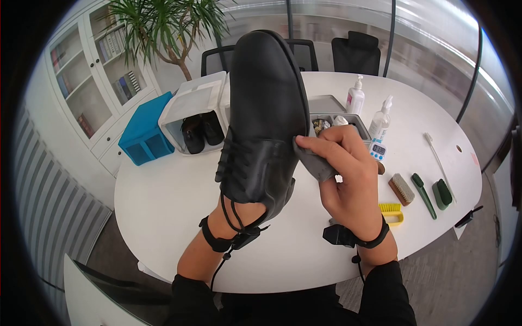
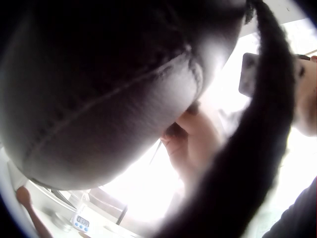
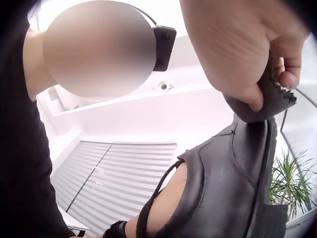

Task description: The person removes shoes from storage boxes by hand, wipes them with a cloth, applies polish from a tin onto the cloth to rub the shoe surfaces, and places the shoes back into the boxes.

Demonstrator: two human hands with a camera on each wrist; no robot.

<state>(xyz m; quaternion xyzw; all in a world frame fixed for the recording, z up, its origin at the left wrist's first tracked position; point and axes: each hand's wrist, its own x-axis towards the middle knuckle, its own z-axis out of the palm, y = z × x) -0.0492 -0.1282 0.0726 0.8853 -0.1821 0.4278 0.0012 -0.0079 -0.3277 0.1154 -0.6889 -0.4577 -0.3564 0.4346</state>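
A black lace-up shoe [image 1: 267, 95] is held up over the table, toe pointing away, its laces hanging loose. My left hand [image 1: 246, 213] is inside the shoe's opening, with its fingers hidden. My right hand [image 1: 348, 179] pinches a dark grey cloth [image 1: 314, 164] against the shoe's right edge, near the sole. In the right wrist view the cloth [image 3: 262, 106] lies between thumb and fingers of the right hand [image 3: 242, 54] and touches the shoe [image 3: 218, 183]. The shoe's leather [image 2: 99, 104] fills much of the left wrist view.
On the white table [image 1: 163, 217] a blue box [image 1: 145, 130] and a white box [image 1: 193, 103] with dark shoes stand left. Right are a grey tray [image 1: 356, 120], a pump bottle [image 1: 355, 96], a spray bottle [image 1: 379, 122], a timer [image 1: 377, 150] and several brushes, one yellow [image 1: 392, 215].
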